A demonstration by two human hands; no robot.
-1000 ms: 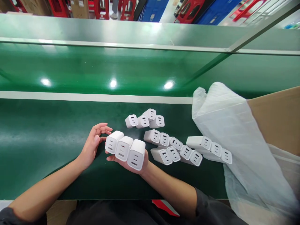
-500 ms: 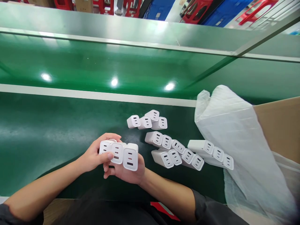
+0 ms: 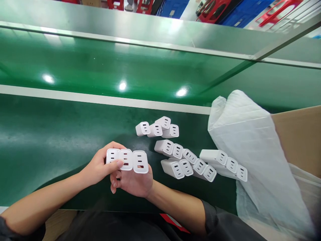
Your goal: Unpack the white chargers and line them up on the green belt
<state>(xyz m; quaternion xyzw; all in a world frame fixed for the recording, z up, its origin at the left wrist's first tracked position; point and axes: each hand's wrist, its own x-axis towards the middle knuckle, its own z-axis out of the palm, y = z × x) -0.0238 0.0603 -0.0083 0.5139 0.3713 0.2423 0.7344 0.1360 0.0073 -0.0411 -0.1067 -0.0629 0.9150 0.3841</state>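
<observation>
Charger housings (image 3: 128,163), three white ones side by side with their slotted ends toward the wearer, were up off the worktop between the person's two hands. The left hand (image 3: 100,167) pinched the row from its outer end, thumb laid across the front and fingers mostly hidden behind, which I took as a way of keeping the housings level and together. The right hand (image 3: 137,183) was cupped under and behind them, palm bared below the row, seemingly to bear the weight; how tightly its fingers closed, I could not tell.

Just past the hands, on the green worktop (image 3: 50,144), lay more of the same. A group of four (image 3: 157,130) sat farthest away, a mixed cluster of seven (image 3: 181,166) came nearer, and a row of three (image 3: 231,164) ended to the right. Nearly all pointed their slots toward the wearer's right; lying on their long sides and leaning on one another, they probably stayed put well enough.

Beyond that last row, translucent sheeting (image 3: 258,147) hung against a cardboard box (image 3: 301,134), maybe as its lining. Past the far rail (image 3: 160,46), red stools (image 3: 215,11) and blue crates (image 3: 173,8) stood well apart from the work.
</observation>
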